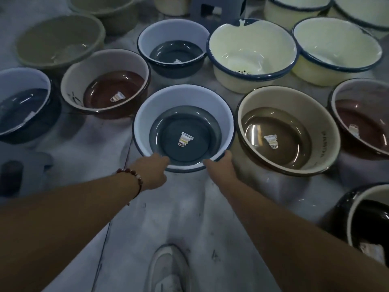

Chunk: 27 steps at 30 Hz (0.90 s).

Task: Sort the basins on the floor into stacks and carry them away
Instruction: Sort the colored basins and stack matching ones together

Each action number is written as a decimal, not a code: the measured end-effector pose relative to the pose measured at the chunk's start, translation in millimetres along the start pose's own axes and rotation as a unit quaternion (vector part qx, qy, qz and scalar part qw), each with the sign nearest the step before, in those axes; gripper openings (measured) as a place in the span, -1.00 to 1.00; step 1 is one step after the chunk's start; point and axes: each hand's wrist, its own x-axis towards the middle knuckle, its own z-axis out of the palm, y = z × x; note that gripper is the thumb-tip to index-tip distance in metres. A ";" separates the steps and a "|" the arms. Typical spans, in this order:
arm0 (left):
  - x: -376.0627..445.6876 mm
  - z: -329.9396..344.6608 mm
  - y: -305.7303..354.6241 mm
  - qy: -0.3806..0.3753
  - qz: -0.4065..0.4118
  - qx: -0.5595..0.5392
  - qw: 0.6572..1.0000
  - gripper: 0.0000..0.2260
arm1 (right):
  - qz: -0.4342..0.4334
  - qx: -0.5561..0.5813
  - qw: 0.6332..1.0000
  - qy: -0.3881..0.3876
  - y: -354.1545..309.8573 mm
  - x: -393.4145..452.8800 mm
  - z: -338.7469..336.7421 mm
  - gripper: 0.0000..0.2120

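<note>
Head view, looking down at a pale floor [147,218] covered with basins. At centre frame sits the blue basin [145,123]: pale blue-white wall, thin dark blue rim, glossy dark slate bottom with a small white sticker [185,139] at its middle. Your left hand [150,171] grips its near rim from the lower left, thumb hooked over the edge into the bowl; a red bead bracelet [131,172] circles that wrist. Your right hand [221,165] grips the same rim just to the right, fingers curled under and out of sight. Whether the basin is lifted or rests on the floor cannot be told.

Just right of it stands a tan basin [248,114] with a brown bottom and its own sticker; the two rims are near or touching. Left of centre is a cream basin [80,81] with a maroon bottom. At upper centre a second blue basin [168,32] of the same pattern stands apart. Two yellow basins [231,39] [315,32] with blue rims fill the upper right, and two green basins [42,39] [94,5] the upper left. Further basins are cut off at the left, right and lower right edges. A white shoe [168,268] shows at bottom centre.
</note>
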 end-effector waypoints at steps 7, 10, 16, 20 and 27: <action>-27.0 2.5 -13.5 0.021 -0.043 -0.107 0.993 -0.73 | 0.219 0.238 0.944 -0.066 2.7 -10.1 6.5 -0.65; -38.5 -11.4 -23.5 0.048 -0.061 -0.140 0.987 -0.70 | 0.240 0.235 0.940 -0.054 -0.4 -27.9 -7.7 -0.75; -48.3 -38.8 -41.0 0.064 -0.128 -0.247 0.958 -0.26 | 0.260 0.216 0.940 -0.041 2.4 -71.8 -104.9 -0.80; -63.6 -73.7 26.1 0.021 -0.116 -0.405 0.907 -0.57 | 0.231 0.185 0.955 -0.010 12.3 -108.3 -196.8 -0.74; -62.5 -116.3 220.7 -0.022 0.112 -0.413 0.904 -0.73 | 0.154 0.109 0.964 0.188 45.5 -170.8 -397.6 -0.70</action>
